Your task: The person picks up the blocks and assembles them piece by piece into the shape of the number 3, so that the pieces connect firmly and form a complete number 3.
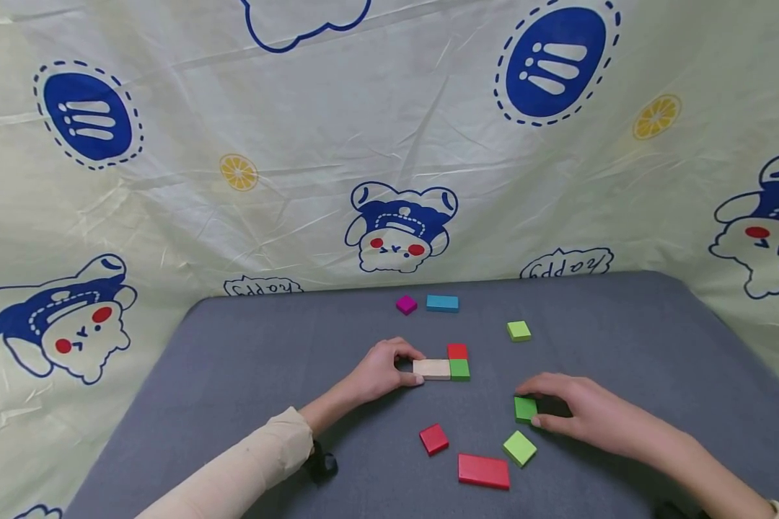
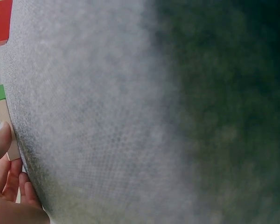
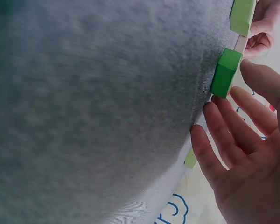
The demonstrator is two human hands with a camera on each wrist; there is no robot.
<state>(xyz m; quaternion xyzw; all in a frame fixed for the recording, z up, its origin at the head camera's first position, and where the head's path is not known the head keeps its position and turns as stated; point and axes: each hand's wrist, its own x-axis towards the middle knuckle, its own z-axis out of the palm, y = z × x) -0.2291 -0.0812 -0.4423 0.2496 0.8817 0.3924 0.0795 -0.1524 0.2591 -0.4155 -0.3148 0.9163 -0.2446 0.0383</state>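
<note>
Wooden and pale, a long block [image 1: 432,370] is lying near the middle of the grey table [image 1: 266,339], its right end touching a green block [image 1: 459,370]; a red square [image 1: 457,351] is sitting against that green block's far side. The left hand [image 1: 384,371] is pinching the long block's left end between thumb and fingers. Nearer and farther right, the right hand [image 1: 584,409] is grasping a second green block [image 1: 526,410] between thumb and fingertip. A far lime block [image 1: 518,331] is lying beyond it, a near lime block [image 1: 520,448] on its near side. A red slab [image 1: 483,471] and a loose red block [image 1: 434,439] are resting near, a blue block [image 1: 443,303] and a magenta block [image 1: 406,305] far.
</note>
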